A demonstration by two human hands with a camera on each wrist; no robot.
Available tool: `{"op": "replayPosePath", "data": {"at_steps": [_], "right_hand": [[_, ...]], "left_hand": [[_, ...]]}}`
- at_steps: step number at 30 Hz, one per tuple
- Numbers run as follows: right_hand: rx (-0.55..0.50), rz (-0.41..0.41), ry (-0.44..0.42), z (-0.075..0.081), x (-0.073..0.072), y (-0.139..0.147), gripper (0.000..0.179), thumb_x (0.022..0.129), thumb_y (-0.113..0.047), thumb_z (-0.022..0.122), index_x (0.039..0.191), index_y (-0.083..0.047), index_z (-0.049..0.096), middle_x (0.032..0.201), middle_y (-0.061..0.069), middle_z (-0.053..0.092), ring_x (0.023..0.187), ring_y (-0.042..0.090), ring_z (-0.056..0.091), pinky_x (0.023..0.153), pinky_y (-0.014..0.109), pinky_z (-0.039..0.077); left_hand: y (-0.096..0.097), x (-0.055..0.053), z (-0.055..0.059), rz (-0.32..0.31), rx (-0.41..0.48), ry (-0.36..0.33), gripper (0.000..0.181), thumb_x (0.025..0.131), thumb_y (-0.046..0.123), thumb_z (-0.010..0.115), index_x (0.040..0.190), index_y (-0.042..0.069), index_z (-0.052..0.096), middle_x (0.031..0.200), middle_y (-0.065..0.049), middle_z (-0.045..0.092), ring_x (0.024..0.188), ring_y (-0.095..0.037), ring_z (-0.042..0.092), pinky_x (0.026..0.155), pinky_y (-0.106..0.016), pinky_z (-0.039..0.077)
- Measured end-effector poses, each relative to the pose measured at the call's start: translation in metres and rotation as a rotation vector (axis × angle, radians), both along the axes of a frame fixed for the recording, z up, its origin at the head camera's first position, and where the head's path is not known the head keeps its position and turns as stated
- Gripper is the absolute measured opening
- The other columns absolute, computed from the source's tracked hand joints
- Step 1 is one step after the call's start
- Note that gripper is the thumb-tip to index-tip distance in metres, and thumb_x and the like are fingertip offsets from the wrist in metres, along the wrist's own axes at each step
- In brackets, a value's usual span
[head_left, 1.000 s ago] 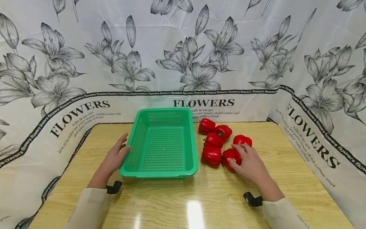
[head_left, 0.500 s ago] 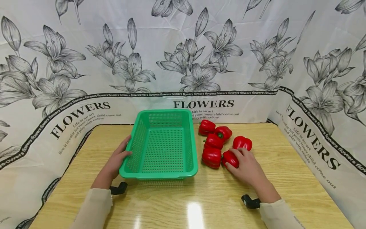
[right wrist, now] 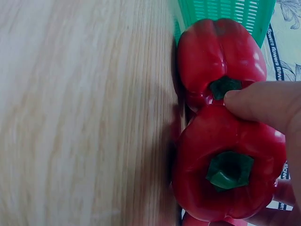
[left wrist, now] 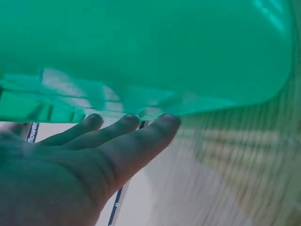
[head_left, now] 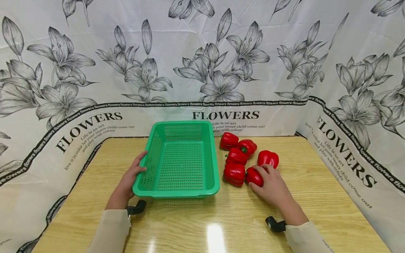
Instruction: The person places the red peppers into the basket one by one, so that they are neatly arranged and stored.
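Observation:
My left hand is at the left side of a green plastic basket, thumb at the rim. In the left wrist view its fingers extend straight, with fingertips against the basket's outer wall. My right hand grips a red bell pepper lying on its side on the table. From the right wrist view, the thumb lies along that pepper's upper edge, while the other fingers are mostly hidden behind it. Another bell pepper sits just to its left.
Several more red bell peppers cluster along the basket's right side, and one stands just behind my right hand. A wooden table carries everything. White flower-printed cloth hangs at the back and sides.
My right hand has closed around the front bell pepper and shifted slightly left. My left hand has moved in to the right, against the basket's side. The basket is nearly where it was.

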State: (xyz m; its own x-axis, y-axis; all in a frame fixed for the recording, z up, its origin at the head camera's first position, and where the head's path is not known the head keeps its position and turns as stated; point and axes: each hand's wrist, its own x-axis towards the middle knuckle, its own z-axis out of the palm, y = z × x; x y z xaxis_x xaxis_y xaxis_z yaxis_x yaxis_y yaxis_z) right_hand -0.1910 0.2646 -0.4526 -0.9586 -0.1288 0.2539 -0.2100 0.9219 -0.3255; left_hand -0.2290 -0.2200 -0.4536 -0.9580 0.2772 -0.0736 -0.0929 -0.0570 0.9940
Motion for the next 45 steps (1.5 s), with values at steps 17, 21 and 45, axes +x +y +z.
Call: {"op": "replayPosePath", "data": {"at_steps": [17,21,45], "right_hand": [[-0.03,-0.01,0.027,0.005,0.009,0.004,0.056,0.079,-0.029,0.075,0.128,-0.007,0.057,0.128,0.023,0.048,0.113,0.045,0.047,0.087,0.062,0.046],[-0.038,-0.017,0.025,0.013,0.012,0.002,0.055,0.082,-0.03,0.072,0.129,-0.008,0.056,0.13,0.023,0.047,0.116,0.045,0.045,0.089,0.063,0.044],[-0.071,0.054,0.166,0.053,0.015,-0.022,0.056,0.081,-0.031,0.075,0.129,-0.008,0.058,0.128,0.02,0.05,0.116,0.041,0.047,0.091,0.059,0.044]], "left_hand": [[0.0,-0.008,-0.001,-0.051,-0.043,0.023,0.077,0.086,0.003,0.034,0.154,0.028,0.009,0.153,-0.024,0.009,0.116,-0.039,0.039,0.083,-0.039,0.048],[-0.001,-0.007,0.0,-0.046,-0.05,0.024,0.077,0.086,0.004,0.035,0.154,0.028,0.009,0.154,-0.024,0.007,0.118,-0.041,0.038,0.083,-0.039,0.048],[-0.003,-0.002,0.0,-0.016,-0.078,-0.002,0.08,0.085,0.001,0.034,0.155,0.03,0.009,0.156,-0.021,0.006,0.122,-0.043,0.035,0.084,-0.039,0.047]]}}
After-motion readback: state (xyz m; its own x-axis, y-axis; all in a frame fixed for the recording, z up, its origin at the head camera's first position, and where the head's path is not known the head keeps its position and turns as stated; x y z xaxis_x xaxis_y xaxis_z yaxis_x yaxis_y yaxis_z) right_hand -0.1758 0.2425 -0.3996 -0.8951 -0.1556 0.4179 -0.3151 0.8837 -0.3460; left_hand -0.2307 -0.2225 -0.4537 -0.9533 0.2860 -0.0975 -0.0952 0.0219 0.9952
